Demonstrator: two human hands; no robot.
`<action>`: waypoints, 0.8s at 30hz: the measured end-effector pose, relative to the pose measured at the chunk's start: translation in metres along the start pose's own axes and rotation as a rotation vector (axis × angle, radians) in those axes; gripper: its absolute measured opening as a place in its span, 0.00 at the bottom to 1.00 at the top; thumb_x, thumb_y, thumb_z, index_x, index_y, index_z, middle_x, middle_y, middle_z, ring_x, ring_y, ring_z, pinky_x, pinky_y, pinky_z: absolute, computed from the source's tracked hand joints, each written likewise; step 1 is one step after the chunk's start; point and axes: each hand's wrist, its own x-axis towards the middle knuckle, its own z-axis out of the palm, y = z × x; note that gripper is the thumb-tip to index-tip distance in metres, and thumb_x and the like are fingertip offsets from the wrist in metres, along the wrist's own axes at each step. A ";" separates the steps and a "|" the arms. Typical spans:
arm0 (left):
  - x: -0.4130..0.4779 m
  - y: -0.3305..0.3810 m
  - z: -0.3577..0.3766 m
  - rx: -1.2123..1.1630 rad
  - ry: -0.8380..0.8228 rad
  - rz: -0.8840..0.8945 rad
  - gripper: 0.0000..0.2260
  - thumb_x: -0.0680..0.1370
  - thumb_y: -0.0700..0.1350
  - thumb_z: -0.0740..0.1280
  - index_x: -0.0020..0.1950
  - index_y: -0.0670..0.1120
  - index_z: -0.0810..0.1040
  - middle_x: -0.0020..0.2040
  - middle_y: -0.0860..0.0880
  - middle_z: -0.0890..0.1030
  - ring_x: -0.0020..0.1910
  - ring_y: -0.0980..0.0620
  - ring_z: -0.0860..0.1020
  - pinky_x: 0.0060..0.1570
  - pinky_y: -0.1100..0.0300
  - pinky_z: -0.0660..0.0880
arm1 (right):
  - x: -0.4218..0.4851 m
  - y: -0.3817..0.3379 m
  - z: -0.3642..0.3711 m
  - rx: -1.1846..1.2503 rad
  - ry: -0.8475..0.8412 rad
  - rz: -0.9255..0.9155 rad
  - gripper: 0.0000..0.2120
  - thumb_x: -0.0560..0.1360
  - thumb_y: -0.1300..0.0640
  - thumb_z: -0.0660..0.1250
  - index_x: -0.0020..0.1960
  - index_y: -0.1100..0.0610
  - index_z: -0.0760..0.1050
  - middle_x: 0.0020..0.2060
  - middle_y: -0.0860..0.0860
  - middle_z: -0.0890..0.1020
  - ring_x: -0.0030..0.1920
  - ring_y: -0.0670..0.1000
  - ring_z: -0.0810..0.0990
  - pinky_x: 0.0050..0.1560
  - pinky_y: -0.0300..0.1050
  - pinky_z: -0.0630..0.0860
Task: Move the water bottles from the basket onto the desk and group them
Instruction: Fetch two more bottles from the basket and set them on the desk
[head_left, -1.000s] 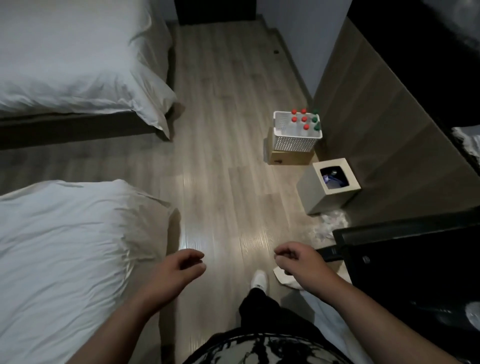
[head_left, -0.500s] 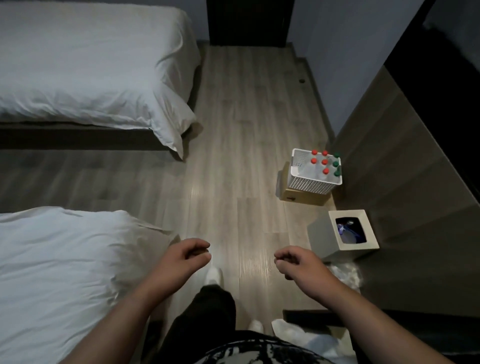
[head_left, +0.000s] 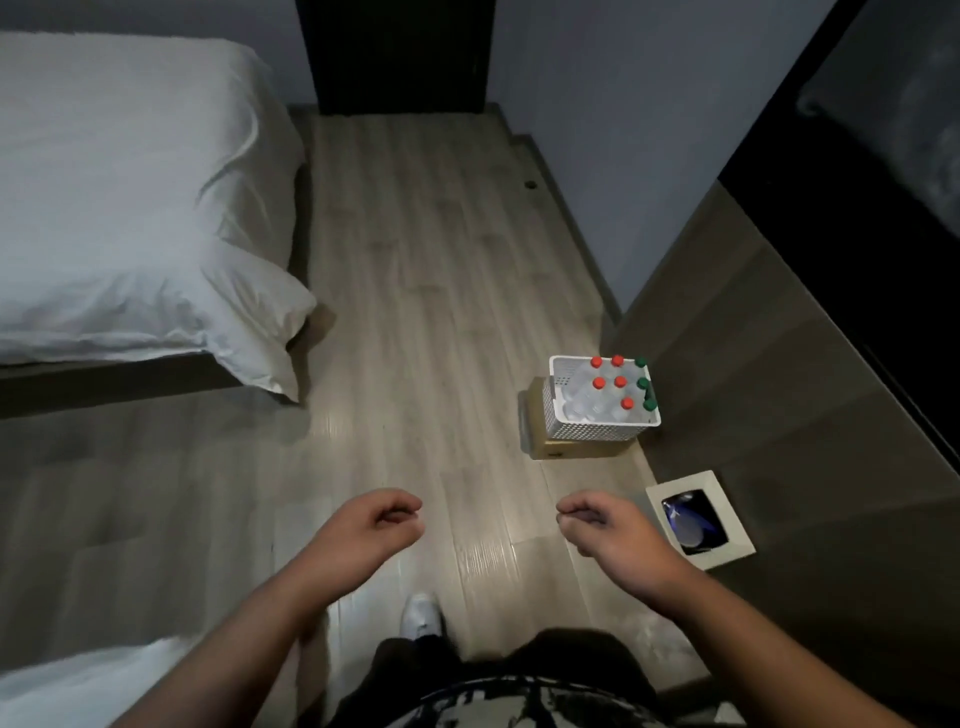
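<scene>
A white perforated basket (head_left: 587, 429) stands on a low cardboard box (head_left: 537, 444) on the wooden floor, against the wood-panelled unit at right. In it stand several clear water bottles (head_left: 597, 397), most with red caps, three with green caps along the right side. My left hand (head_left: 371, 530) and my right hand (head_left: 605, 530) hang in front of me above the floor, fingers loosely curled, holding nothing. Both are well short of the basket, which lies ahead and to the right. No desk top shows.
A white bed (head_left: 130, 208) fills the upper left; another bed's corner (head_left: 78, 686) is at lower left. A square white waste bin (head_left: 727, 525) stands near my right hand. A dark doorway (head_left: 395, 52) is straight ahead. My white shoe (head_left: 422, 616) is on the floor.
I have walked forward: the basket and waste bin have come closer and lower in view, and the near bed has slid down to the corner. Both hands stay loosely curled and hold nothing.
</scene>
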 end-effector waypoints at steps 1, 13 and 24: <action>0.017 0.011 -0.008 0.023 -0.008 0.010 0.13 0.68 0.50 0.70 0.51 0.50 0.81 0.46 0.49 0.84 0.44 0.57 0.81 0.48 0.67 0.75 | 0.006 -0.003 -0.002 0.017 0.018 0.018 0.05 0.75 0.61 0.69 0.50 0.53 0.80 0.44 0.50 0.83 0.47 0.48 0.81 0.53 0.44 0.76; 0.202 0.105 -0.039 0.084 -0.112 0.007 0.08 0.74 0.46 0.72 0.52 0.48 0.81 0.38 0.52 0.81 0.41 0.59 0.79 0.51 0.59 0.75 | 0.134 -0.015 -0.050 0.073 0.082 0.144 0.03 0.74 0.56 0.69 0.47 0.50 0.81 0.44 0.47 0.84 0.47 0.45 0.81 0.54 0.45 0.77; 0.345 0.198 -0.064 0.290 -0.138 0.004 0.05 0.76 0.46 0.70 0.51 0.54 0.80 0.48 0.55 0.83 0.46 0.67 0.79 0.48 0.67 0.71 | 0.331 -0.148 -0.137 -0.004 0.055 -0.049 0.04 0.72 0.59 0.68 0.43 0.51 0.78 0.36 0.46 0.81 0.38 0.46 0.78 0.44 0.41 0.74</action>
